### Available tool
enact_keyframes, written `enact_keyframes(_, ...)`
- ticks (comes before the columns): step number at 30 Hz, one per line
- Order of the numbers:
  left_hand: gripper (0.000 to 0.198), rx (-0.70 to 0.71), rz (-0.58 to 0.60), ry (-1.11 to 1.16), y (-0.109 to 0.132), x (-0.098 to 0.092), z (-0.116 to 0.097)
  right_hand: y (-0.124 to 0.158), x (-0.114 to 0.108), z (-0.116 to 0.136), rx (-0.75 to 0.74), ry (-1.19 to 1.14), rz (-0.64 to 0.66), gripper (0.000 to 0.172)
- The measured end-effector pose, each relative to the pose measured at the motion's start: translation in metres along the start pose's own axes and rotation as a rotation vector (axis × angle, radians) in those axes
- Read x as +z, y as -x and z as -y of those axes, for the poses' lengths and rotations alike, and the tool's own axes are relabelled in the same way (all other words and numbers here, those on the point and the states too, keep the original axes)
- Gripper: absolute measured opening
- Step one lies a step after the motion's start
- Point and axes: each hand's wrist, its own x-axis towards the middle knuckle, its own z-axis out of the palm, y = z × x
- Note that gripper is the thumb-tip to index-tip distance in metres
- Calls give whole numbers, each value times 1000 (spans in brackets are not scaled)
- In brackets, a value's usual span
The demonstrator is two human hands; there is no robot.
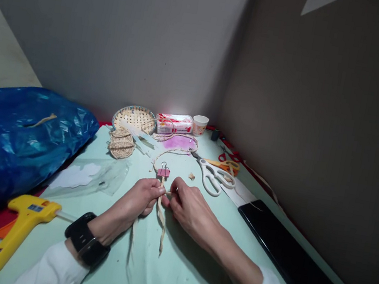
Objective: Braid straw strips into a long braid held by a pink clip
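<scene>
Pale dried plant-fibre strands (161,215) run down from a pink binder clip (163,172) at the middle of the table. My left hand (145,197) pinches the strands just below the clip. Close beside it, my right hand (189,204) is closed, with thumb and fingertips on a strand drawn out to the right. Loose strand ends hang below both hands. Beyond the clip, a thin twisted cord (155,159) curves away toward the back. Some of the fingertips are hidden behind the hands.
White-handled scissors (210,177) lie right of the clip, near orange-handled ones (224,165). A yellow glue gun (19,224) and blue plastic bag (16,145) sit left. Behind are a woven basket (135,115), woven fibre piece (121,143) and paper cup (200,125). A black slab (293,263) lies right.
</scene>
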Motion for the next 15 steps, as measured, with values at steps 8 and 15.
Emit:
enact_keyframes(8, 29, -29, 50, 58, -1, -6, 0, 6, 15, -6, -288, 151, -135, 13)
enact_keyframes(15, 22, 13, 3, 24, -3, -2, 5, 0, 10, -2, -194, -72, -124, 17)
